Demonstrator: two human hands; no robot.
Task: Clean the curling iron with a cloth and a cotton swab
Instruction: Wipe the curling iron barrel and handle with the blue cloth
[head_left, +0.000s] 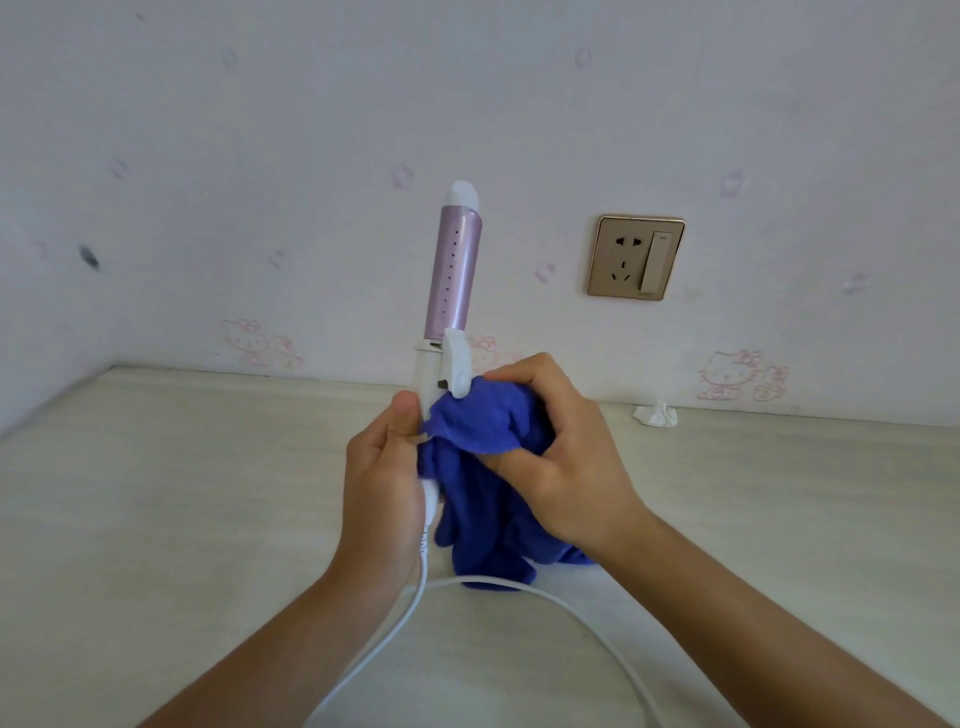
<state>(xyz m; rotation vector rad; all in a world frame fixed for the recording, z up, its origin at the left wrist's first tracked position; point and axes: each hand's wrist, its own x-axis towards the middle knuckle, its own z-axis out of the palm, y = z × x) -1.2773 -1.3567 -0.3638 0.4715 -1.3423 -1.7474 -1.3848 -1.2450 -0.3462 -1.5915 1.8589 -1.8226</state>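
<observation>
The curling iron (453, 270) stands upright above the table, with a pink barrel, a white tip and a white clamp lever. My left hand (382, 467) grips its white handle from the left. My right hand (558, 452) presses a blue cloth (483, 488) against the handle just below the lever. The cloth hangs down over the lower handle and hides most of it. The white cord (524, 587) runs from the handle's bottom and loops across the table toward me. No cotton swab is visible.
A pale wooden table (156, 493) meets a wall with cartoon-cat stickers. A gold-framed wall socket with a switch (636, 258) sits right of the iron. A small crumpled white tissue (656, 414) lies at the table's back edge on the right.
</observation>
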